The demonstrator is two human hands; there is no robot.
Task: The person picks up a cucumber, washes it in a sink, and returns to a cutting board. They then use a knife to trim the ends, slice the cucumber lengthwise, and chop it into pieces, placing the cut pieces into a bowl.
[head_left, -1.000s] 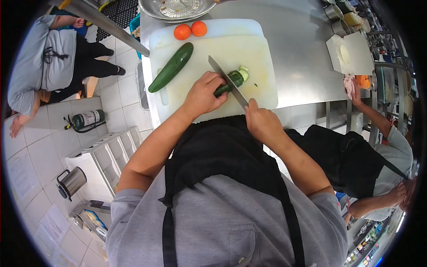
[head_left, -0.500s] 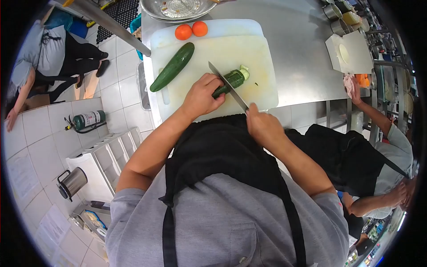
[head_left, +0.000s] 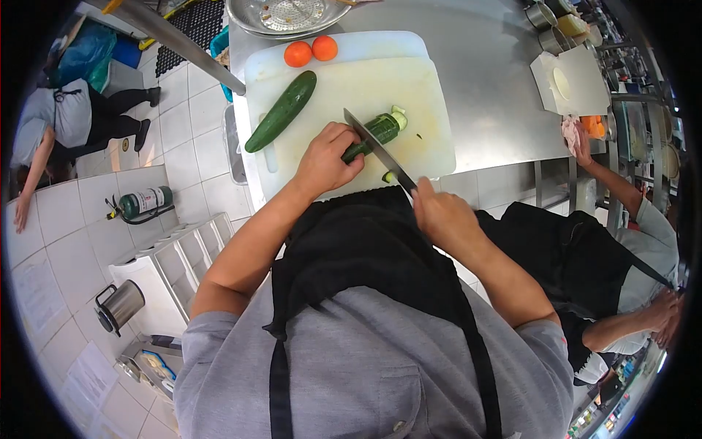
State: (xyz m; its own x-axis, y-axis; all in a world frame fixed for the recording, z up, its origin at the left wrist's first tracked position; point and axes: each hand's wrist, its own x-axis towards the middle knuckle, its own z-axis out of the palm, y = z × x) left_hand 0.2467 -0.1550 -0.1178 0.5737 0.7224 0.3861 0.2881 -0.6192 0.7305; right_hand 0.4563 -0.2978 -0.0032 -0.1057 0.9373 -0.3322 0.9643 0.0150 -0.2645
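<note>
My left hand is closed around the near end of a cut cucumber on a white cutting board. In my right hand is the handle of a kitchen knife. Its blade lies across the cucumber, just right of my left fingers. Sliced pieces stay lined up beyond the blade, with pale ends at the far tip. One small cucumber piece rests by the blade near the board's front edge. A whole cucumber lies on the left of the board. Two tomatoes sit behind it.
A metal strainer bowl stands at the back of the steel table. On the right are a white box and a co-worker's hand holding a pinkish cloth. Another person stands at far left, past a metal post.
My right hand and the knife handle have shifted slightly right and toward me. A small cucumber piece now shows beside the blade. The person at far left has moved.
</note>
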